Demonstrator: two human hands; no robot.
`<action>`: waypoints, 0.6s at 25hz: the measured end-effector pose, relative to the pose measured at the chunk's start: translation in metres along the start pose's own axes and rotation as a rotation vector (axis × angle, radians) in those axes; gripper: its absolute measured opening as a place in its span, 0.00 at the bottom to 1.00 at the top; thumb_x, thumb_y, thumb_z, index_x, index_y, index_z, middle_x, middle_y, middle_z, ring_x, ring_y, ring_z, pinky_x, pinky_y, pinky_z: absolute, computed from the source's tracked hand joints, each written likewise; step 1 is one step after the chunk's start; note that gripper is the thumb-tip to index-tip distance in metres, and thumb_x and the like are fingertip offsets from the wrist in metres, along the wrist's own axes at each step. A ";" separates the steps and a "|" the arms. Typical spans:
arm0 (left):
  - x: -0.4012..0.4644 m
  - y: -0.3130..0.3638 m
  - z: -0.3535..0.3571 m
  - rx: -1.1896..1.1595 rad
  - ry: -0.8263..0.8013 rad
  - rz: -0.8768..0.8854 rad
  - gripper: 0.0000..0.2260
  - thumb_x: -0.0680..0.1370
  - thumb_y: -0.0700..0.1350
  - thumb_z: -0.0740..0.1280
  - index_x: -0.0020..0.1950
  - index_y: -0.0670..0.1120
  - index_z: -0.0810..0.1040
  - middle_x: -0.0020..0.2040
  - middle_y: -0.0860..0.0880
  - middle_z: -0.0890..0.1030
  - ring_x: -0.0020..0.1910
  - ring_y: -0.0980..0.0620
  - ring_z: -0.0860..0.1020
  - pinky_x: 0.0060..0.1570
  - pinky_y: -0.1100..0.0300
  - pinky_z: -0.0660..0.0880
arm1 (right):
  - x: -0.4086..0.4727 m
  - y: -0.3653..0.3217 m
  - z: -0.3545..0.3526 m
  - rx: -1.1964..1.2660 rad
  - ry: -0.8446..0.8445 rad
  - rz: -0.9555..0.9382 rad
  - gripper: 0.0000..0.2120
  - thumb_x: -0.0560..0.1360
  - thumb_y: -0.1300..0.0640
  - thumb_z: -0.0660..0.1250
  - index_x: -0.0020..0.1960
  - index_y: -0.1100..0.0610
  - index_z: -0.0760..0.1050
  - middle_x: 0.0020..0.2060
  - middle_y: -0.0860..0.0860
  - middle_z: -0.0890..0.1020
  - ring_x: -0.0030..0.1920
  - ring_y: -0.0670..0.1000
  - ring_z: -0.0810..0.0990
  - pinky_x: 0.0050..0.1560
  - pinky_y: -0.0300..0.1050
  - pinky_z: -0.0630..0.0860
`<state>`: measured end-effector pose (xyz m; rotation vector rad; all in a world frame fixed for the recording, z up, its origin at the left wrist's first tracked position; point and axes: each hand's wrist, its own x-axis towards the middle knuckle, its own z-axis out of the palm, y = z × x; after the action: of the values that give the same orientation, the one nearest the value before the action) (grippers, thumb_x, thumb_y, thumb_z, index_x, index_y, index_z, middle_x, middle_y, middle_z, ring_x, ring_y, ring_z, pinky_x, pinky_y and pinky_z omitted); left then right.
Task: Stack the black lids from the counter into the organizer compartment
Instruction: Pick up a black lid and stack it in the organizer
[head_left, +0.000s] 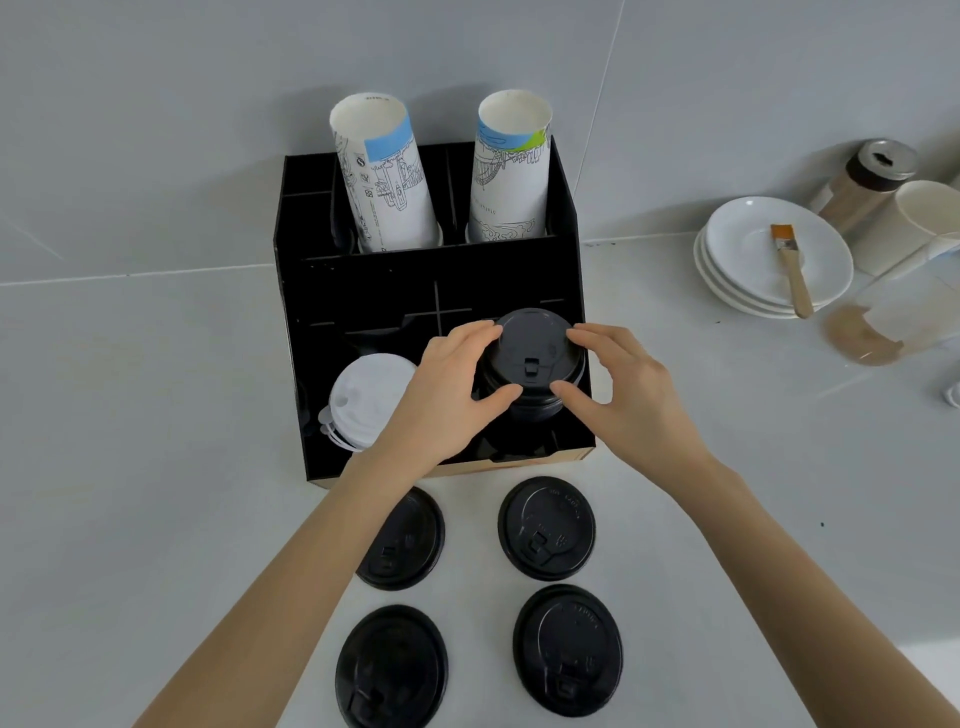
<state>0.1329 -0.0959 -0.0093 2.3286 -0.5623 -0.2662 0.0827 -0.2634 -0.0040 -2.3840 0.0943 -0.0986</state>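
A stack of black lids (532, 358) stands in the front right compartment of the black organizer (363, 291). My left hand (452, 387) grips the stack's left side with curled fingers and thumb. My right hand (621, 387) grips its right side the same way. Several loose black lids lie flat on the white counter in front of the organizer: one at the near left (392, 670), one at the near right (569, 649), one at the far right (545, 527), and one at the far left (408, 540) partly hidden under my left forearm.
A stack of white lids (366, 400) fills the organizer's front left compartment. Two tall stacks of paper cups (387, 176) (511, 166) stand in its back. To the right are stacked white plates (748, 249) with a brush (792, 270), and a shaker jar (867, 182).
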 end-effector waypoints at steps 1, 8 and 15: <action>0.000 0.000 0.001 -0.001 -0.001 -0.003 0.26 0.72 0.47 0.66 0.68 0.46 0.62 0.69 0.49 0.66 0.64 0.48 0.64 0.61 0.59 0.62 | 0.000 0.001 0.001 -0.007 0.002 0.002 0.22 0.71 0.58 0.67 0.63 0.58 0.68 0.62 0.53 0.72 0.62 0.53 0.70 0.58 0.30 0.59; -0.003 -0.001 0.005 0.023 0.024 -0.001 0.25 0.73 0.47 0.66 0.67 0.47 0.62 0.69 0.49 0.66 0.66 0.49 0.62 0.59 0.66 0.56 | -0.008 0.006 0.011 -0.023 0.013 0.011 0.22 0.71 0.59 0.67 0.63 0.61 0.67 0.62 0.55 0.71 0.62 0.55 0.69 0.56 0.27 0.55; -0.004 -0.003 0.006 0.061 0.037 -0.011 0.25 0.73 0.47 0.66 0.67 0.47 0.63 0.70 0.50 0.67 0.66 0.49 0.63 0.58 0.66 0.56 | -0.009 0.003 0.012 -0.018 0.018 0.040 0.22 0.71 0.58 0.67 0.63 0.59 0.67 0.61 0.55 0.71 0.62 0.54 0.69 0.59 0.37 0.62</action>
<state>0.1278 -0.0954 -0.0159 2.3910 -0.5470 -0.2129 0.0746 -0.2567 -0.0149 -2.3983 0.1515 -0.1005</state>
